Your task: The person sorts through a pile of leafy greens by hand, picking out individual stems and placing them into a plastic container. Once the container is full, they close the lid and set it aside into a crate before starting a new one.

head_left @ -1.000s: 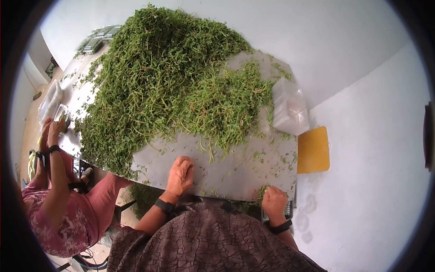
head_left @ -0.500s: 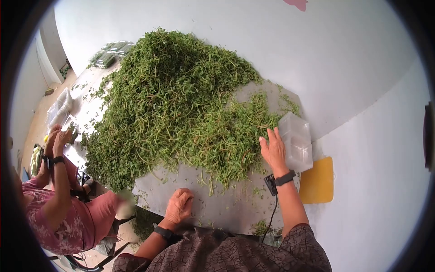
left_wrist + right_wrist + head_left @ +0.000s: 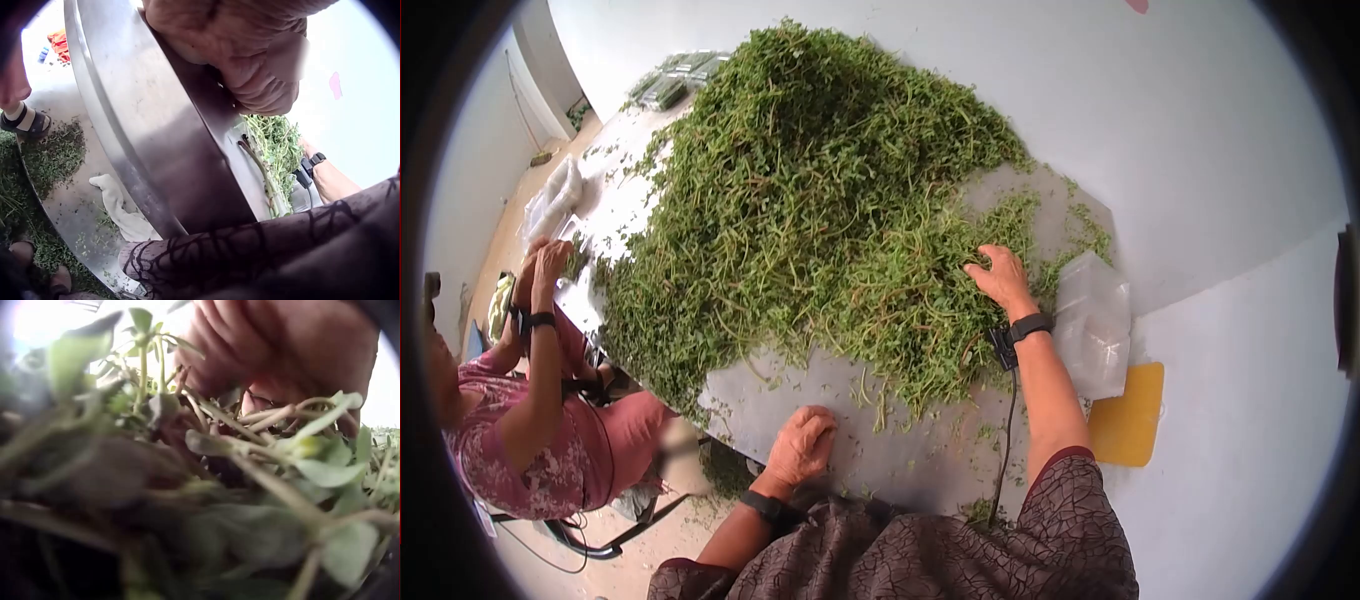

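Observation:
A big heap of green leafy stems (image 3: 790, 170), which look like purslane, covers much of the metal table (image 3: 745, 395). My right hand (image 3: 1003, 278) is over the right part of the heap, thumb and fingers apart. In the right wrist view its fingers (image 3: 219, 347) reach down among the stems (image 3: 275, 481), and the fingertips are hidden. At the table's near edge rests my left hand (image 3: 802, 442), fingers curled in. Seen from the left wrist, these folded fingers (image 3: 265, 84) show nothing between them.
Clear plastic boxes (image 3: 1092, 330) stand on the right edge, near a yellow board (image 3: 1128, 415). Filled boxes (image 3: 675, 80) sit at the far left. Another person (image 3: 540, 440) works at the left side. A cable (image 3: 1007, 450) hangs from my right wrist.
My right hand has left the near table edge, uncurled, passed close to the clear boxes and moved left over the heap. The left hand stays near the table edge. The head view has shifted.

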Demonstrator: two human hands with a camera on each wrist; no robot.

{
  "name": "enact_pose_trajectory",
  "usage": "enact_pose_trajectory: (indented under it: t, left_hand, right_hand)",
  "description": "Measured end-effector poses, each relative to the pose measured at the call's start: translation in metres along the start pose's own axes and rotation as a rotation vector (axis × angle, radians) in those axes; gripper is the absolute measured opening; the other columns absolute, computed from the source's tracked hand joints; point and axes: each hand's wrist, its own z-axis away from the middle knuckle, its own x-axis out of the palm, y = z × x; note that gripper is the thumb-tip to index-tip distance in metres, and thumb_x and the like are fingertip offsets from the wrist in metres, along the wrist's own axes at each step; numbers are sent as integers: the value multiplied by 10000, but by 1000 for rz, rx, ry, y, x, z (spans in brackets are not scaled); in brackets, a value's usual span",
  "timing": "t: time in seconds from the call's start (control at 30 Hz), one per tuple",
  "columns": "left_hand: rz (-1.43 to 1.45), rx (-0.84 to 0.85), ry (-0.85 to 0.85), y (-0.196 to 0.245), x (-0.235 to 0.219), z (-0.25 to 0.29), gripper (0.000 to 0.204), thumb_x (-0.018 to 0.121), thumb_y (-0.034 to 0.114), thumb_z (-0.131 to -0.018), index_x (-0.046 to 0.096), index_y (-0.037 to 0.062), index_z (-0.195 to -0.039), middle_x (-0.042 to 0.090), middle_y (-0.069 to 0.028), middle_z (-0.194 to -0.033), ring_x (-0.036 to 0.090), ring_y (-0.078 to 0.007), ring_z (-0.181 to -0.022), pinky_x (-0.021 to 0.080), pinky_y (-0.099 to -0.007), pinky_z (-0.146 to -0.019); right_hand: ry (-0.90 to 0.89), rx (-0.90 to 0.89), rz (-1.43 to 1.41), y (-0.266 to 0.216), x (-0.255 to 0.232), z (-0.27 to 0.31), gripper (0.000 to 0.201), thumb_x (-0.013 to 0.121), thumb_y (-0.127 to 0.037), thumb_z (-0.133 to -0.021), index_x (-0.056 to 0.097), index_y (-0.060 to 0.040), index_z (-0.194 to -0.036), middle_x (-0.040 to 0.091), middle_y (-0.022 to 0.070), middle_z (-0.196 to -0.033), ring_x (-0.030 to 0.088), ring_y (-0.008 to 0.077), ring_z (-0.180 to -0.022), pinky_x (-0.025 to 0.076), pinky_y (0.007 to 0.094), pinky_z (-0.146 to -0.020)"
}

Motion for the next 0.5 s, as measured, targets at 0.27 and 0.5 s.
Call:
enact_pose_trajectory:
  t: [0.27, 0.5]
  left_hand:
    - [15, -12, 18, 0, 1, 0, 158, 606, -25, -746, 576, 40, -888, 593, -128, -939, 596, -323, -884, 497, -378, -771]
    - [4, -14, 12, 0, 0, 1, 165, 590, -14, -747, 573, 41, -901, 588, -119, -970, 588, -325, -893, 494, -389, -775]
  right_hand:
    - [-11, -272, 339, 15, -22, 44, 322, 691, -98, -723, 655, -79, -1042, 588, 166, -977, 563, 349, -934, 456, 477, -801]
    - [184, -529, 330, -59, -15, 79, 529, 719, -277, -761, 587, -46, -1218, 387, 252, -1411, 330, 408, -1325, 276, 511, -1076]
